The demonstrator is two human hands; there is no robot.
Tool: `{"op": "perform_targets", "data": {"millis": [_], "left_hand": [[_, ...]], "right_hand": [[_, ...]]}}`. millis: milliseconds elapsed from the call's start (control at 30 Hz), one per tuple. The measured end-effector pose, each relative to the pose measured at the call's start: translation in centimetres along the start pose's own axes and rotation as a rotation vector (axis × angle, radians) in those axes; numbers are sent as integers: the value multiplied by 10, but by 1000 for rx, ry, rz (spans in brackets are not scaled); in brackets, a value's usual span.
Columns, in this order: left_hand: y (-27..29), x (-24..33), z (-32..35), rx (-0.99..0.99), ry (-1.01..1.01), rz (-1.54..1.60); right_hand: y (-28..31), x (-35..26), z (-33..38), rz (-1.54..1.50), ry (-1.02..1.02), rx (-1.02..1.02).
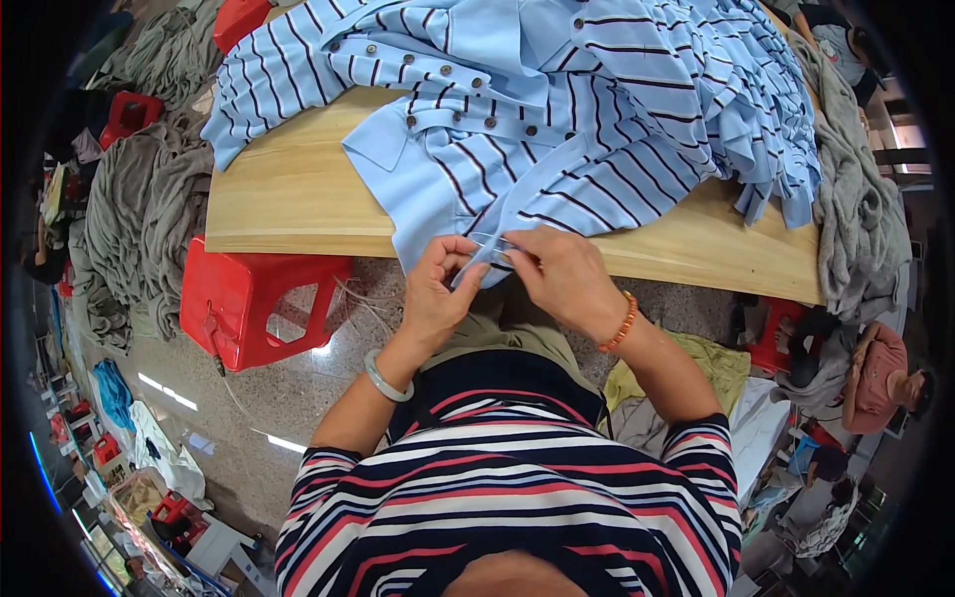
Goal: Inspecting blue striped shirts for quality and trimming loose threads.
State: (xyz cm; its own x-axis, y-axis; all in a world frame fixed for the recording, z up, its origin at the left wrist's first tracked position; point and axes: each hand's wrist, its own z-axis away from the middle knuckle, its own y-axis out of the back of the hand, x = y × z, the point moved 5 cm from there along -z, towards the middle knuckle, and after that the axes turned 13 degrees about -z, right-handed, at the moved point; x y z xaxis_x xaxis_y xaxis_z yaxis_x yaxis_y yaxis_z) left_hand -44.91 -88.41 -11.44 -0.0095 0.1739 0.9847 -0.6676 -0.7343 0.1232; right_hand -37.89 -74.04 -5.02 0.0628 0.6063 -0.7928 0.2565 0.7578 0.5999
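A light blue knit cardigan (617, 189) with dark stripes and a row of brown buttons hangs over the near edge of the wooden table. My left hand (438, 289) pinches a narrow light blue band of it just off that edge. Close beside it, my right hand (565, 277) is closed, thumb against fingers, at the same band. A thin pale line, perhaps thread or a needle, runs between the fingertips. What exactly the right fingers hold is too small to tell.
More striped blue knitwear (756, 109) is heaped on the table (298, 199). A red plastic stool (264, 303) stands below its left corner. Grey knit piles (149, 209) lie at left, another (851, 189) at right. A person in a pink top (885, 378) is off at the right.
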Motion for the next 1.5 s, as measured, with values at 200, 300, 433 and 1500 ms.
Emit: {"op": "perform_targets", "data": {"millis": [200, 300, 433, 1500], "left_hand": [[5, 2, 6, -195, 62, -219], [2, -1, 11, -226, 30, -110], [23, -6, 4, -92, 22, -24], [27, -14, 21, 33, 74, 165]], "right_hand": [[29, -6, 44, 51, -174, -85], [40, -13, 62, 8, -167, -48], [69, -13, 87, 57, -209, 15], [-18, -50, 27, 214, -51, -116]]}}
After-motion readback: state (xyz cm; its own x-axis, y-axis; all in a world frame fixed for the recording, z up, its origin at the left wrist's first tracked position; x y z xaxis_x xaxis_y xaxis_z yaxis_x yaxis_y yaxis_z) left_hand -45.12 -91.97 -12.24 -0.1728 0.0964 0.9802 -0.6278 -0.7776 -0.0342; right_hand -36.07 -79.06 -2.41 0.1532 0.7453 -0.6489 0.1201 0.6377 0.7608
